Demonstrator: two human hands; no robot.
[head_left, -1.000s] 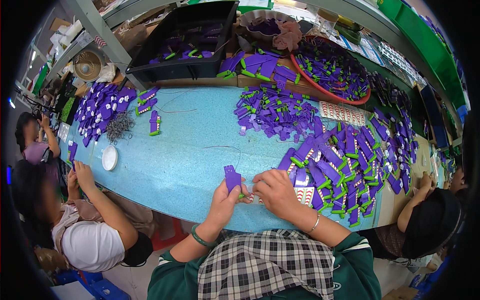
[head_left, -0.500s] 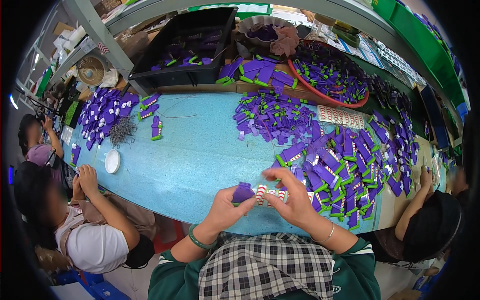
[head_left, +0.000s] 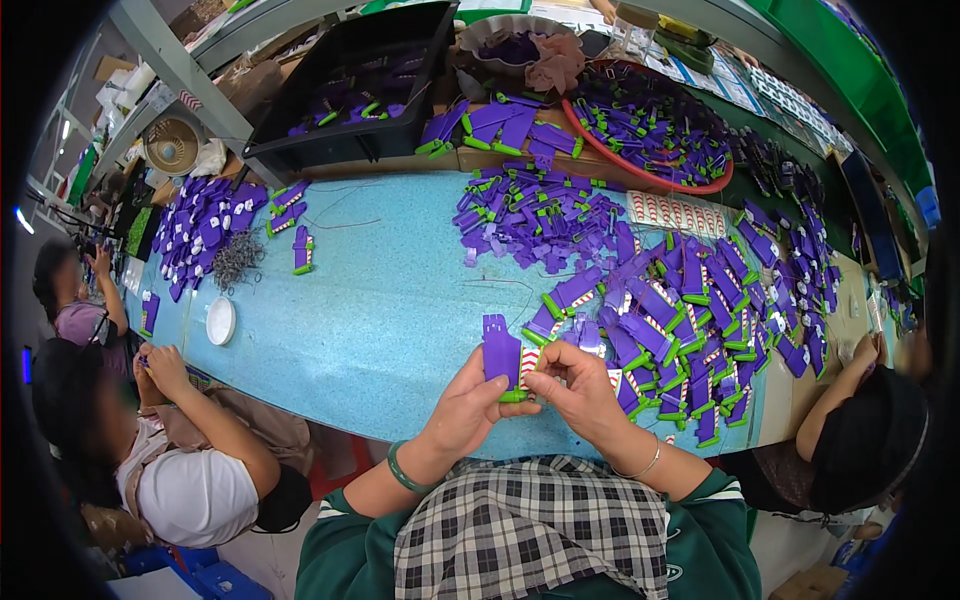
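Over the near edge of the speckled blue table (head_left: 380, 320), the left hand (head_left: 468, 400) grips a flat purple plastic card (head_left: 500, 355), upright with a green clip at its foot. The right hand (head_left: 580, 390) pinches a red-and-white striped strip (head_left: 530, 363) beside it.

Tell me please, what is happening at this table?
A person in a plaid apron holds a purple plastic piece upright in the left hand. The right hand pinches a small red-and-white striped card against it. Heaps of similar purple pieces with green ends cover the light blue table. Other people sit working at both ends.
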